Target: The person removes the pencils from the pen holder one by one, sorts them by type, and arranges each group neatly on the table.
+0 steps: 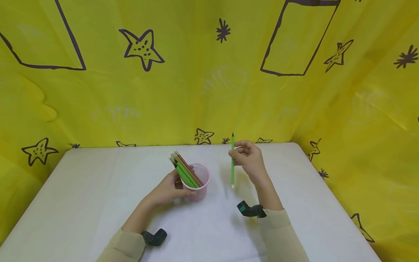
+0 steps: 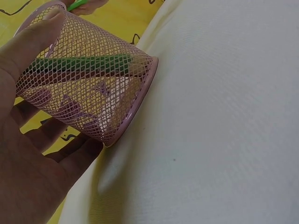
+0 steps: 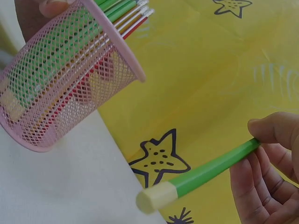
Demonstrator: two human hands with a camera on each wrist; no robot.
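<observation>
My left hand (image 1: 165, 188) grips a pink mesh pencil cup (image 1: 201, 192) by its side, thumb in front and fingers behind. Inside lean several green pencils (image 1: 184, 175) and several brownish and red pencils (image 3: 128, 25) with pale eraser ends, all slanting left in the head view. Through the mesh in the left wrist view, the cup's base (image 2: 150, 84) appears at the white tabletop. To the right of the cup, my right hand (image 1: 251, 162) pinches a single green pencil (image 1: 232, 171) between thumb and fingers. It stands upright, dark point up, its pale yellow end (image 3: 159, 198) down.
A white cloth (image 1: 98, 203) covers the table. Yellow sheeting (image 1: 183, 91) printed with dark stars and shapes hangs behind and along both sides. Dark camera mounts (image 1: 155, 237) sit on both wrists, by the beige sleeves (image 1: 283, 233).
</observation>
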